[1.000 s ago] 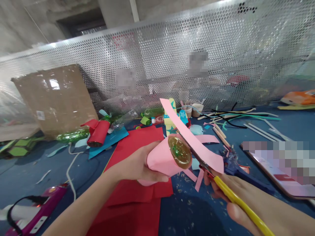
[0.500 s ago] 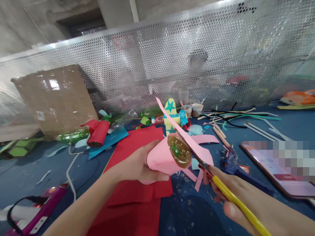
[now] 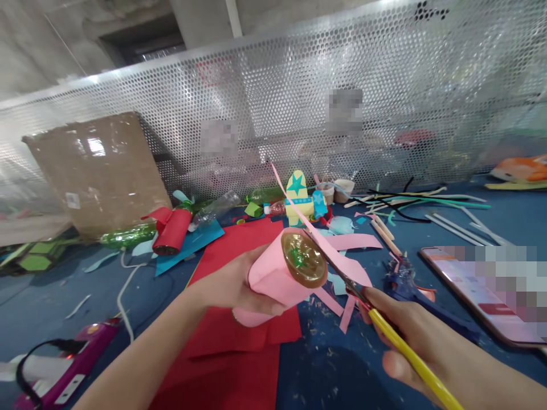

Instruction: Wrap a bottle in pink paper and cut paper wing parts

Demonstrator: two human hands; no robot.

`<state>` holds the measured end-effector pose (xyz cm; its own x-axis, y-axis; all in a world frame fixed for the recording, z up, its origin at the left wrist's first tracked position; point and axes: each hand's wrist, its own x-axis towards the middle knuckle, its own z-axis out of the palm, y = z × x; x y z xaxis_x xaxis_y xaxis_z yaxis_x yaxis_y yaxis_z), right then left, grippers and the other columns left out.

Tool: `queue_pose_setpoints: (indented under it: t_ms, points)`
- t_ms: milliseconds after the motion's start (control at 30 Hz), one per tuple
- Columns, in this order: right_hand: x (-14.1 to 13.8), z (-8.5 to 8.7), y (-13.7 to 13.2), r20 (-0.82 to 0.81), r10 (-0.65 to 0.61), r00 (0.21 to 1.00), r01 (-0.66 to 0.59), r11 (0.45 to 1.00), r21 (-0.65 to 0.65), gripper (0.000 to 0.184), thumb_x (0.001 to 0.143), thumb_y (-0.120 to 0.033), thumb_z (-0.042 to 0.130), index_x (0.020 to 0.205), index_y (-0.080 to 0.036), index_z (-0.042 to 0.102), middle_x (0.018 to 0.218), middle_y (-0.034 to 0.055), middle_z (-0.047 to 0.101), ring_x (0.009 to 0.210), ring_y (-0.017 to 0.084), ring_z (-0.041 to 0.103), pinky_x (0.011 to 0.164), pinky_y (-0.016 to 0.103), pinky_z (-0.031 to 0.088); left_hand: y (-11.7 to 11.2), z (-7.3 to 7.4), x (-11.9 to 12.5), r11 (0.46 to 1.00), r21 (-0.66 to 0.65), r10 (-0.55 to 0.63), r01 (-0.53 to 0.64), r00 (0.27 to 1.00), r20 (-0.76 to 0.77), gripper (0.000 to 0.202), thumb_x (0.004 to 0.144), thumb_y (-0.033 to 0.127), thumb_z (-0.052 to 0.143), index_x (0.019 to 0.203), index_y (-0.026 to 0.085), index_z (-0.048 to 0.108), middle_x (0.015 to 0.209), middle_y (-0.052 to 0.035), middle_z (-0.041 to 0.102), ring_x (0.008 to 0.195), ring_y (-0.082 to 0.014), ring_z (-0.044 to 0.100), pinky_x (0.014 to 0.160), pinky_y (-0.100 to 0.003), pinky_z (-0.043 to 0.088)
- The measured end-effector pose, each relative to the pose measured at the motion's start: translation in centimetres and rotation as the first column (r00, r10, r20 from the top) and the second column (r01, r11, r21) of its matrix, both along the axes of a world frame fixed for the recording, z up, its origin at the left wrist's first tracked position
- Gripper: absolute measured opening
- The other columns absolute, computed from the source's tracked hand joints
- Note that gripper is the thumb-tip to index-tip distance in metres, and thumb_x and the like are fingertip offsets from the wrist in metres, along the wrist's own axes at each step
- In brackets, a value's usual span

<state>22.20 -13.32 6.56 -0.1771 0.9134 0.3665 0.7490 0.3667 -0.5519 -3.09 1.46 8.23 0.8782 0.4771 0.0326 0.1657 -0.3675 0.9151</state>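
My left hand [image 3: 235, 285] is wrapped round a bottle covered in pink paper [image 3: 269, 279], tilted so its brownish, see-through base [image 3: 304, 259] faces up and to the right. In my right hand [image 3: 410, 330] is a pair of scissors [image 3: 335, 265] with dark blades and a long yellow handle. The blades lie along the rim of the bottle's base, at a long pink paper strip [image 3: 344, 262] that curls up and away. Whether the blades are parted is hard to see. Beneath the bottle lie red paper sheets [image 3: 231, 370].
Pink offcuts [image 3: 359, 241] and blue-handled pliers [image 3: 410, 285] lie to the right, near a phone [image 3: 482, 302]. Behind stands a yellow paper-covered bottle plane [image 3: 297, 199]. On the left are a red-wrapped bottle [image 3: 173, 230], a cardboard sheet [image 3: 98, 176] and a purple power strip [image 3: 77, 353].
The pink-covered bottle has shifted slightly left, away from the scissors, and its base has turned a little. The pink strip stands more edge-on. My right hand has hardly moved.
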Motion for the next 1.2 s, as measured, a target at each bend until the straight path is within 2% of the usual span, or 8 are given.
queue_pose_setpoints:
  t_ms: [167, 300, 400, 533, 667, 933, 1067, 1200]
  points:
    - [0.1, -0.2, 0.1, -0.032, 0.058, 0.998, -0.061, 0.994, -0.096, 0.074, 0.077, -0.086, 0.022, 0.068, -0.021, 0.057, 0.045, -0.0001, 0.056, 0.040, 0.015, 0.054, 0.030, 0.022, 0.036, 1.0, 0.2, -0.8, 0.996, -0.021, -0.090, 0.090, 0.995, 0.034, 0.079, 0.063, 0.033, 0.081, 0.134, 0.020, 0.047, 0.129, -0.0102, 0.060, 0.120, -0.0318, 0.054, 0.097, -0.041, 0.046]
    - [0.5, -1.0, 0.1, 0.006, 0.095, 0.995, -0.094, 0.990, -0.100, 0.073, 0.077, -0.085, 0.028, 0.075, -0.019, 0.059, 0.050, -0.0005, 0.059, 0.036, 0.013, 0.052, 0.032, 0.022, 0.041, 1.6, 0.7, -1.1, 0.978, -0.080, -0.196, 0.193, 0.980, -0.025, 0.076, 0.065, 0.032, 0.077, 0.132, 0.012, 0.048, 0.129, -0.0110, 0.061, 0.121, -0.0355, 0.052, 0.099, -0.043, 0.043]
    - [0.7, -1.6, -0.1, 0.104, 0.087, 0.991, -0.091, 0.995, 0.029, 0.069, 0.082, -0.079, 0.033, 0.087, -0.017, 0.062, 0.057, 0.0028, 0.067, 0.042, 0.017, 0.063, 0.038, 0.024, 0.051, 1.7, 1.1, -1.1, 0.960, -0.142, -0.249, 0.243, 0.968, -0.024, 0.077, 0.062, 0.030, 0.080, 0.130, 0.009, 0.049, 0.129, -0.0117, 0.061, 0.122, -0.0370, 0.051, 0.101, -0.042, 0.041]
    - [0.7, -1.9, -0.3, 0.210, 0.052, 0.976, -0.094, 0.977, 0.192, 0.068, 0.090, -0.070, 0.027, 0.100, -0.013, 0.064, 0.069, 0.0108, 0.074, 0.055, 0.023, 0.072, 0.044, 0.027, 0.057, 1.6, 0.8, -0.8, 0.906, -0.246, -0.330, 0.343, 0.939, 0.094, 0.084, 0.067, 0.030, 0.079, 0.139, 0.013, 0.040, 0.135, -0.0108, 0.057, 0.127, -0.0331, 0.048, 0.102, -0.038, 0.040]
    - [0.5, -1.6, -0.3, 0.202, 0.097, 0.975, -0.129, 0.980, 0.149, 0.064, 0.090, -0.069, 0.030, 0.105, -0.016, 0.065, 0.074, 0.0096, 0.074, 0.060, 0.024, 0.072, 0.048, 0.028, 0.058, 1.7, -0.1, -0.6, 0.903, -0.274, -0.311, 0.330, 0.944, 0.112, 0.076, 0.064, 0.034, 0.081, 0.131, 0.013, 0.050, 0.125, -0.0095, 0.062, 0.120, -0.0309, 0.054, 0.100, -0.038, 0.043]
    - [1.0, -2.9, -0.9, 0.155, 0.144, 0.977, -0.163, 0.980, 0.116, 0.067, 0.093, -0.064, 0.031, 0.126, -0.010, 0.053, 0.084, 0.0120, 0.074, 0.070, 0.025, 0.073, 0.059, 0.030, 0.060, 1.9, -0.8, -0.4, 0.888, -0.309, -0.332, 0.340, 0.940, 0.078, 0.083, 0.056, 0.036, 0.085, 0.130, 0.017, 0.050, 0.130, -0.0112, 0.057, 0.124, -0.0335, 0.050, 0.103, -0.046, 0.040]
    - [0.3, -2.8, -0.4, 0.043, 0.165, 0.985, -0.166, 0.986, 0.023, 0.068, 0.087, -0.074, 0.030, 0.103, -0.015, 0.060, 0.068, 0.0052, 0.070, 0.050, 0.019, 0.066, 0.046, 0.027, 0.056, 2.0, -0.7, -0.5, 0.880, -0.317, -0.346, 0.353, 0.935, 0.080, 0.088, 0.056, 0.031, 0.085, 0.134, 0.018, 0.047, 0.131, -0.0117, 0.058, 0.125, -0.0334, 0.050, 0.103, -0.044, 0.041]
    - [0.0, -2.2, 0.0, 0.021, 0.129, 0.991, -0.127, 0.988, -0.083, 0.057, 0.083, -0.074, 0.042, 0.082, -0.019, 0.058, 0.061, 0.0016, 0.067, 0.044, 0.016, 0.062, 0.040, 0.024, 0.052, 2.1, -0.4, -0.7, 0.894, -0.305, -0.336, 0.328, 0.942, 0.026, 0.079, 0.055, 0.032, 0.084, 0.127, 0.016, 0.055, 0.126, -0.0090, 0.064, 0.120, -0.0337, 0.055, 0.100, -0.040, 0.044]
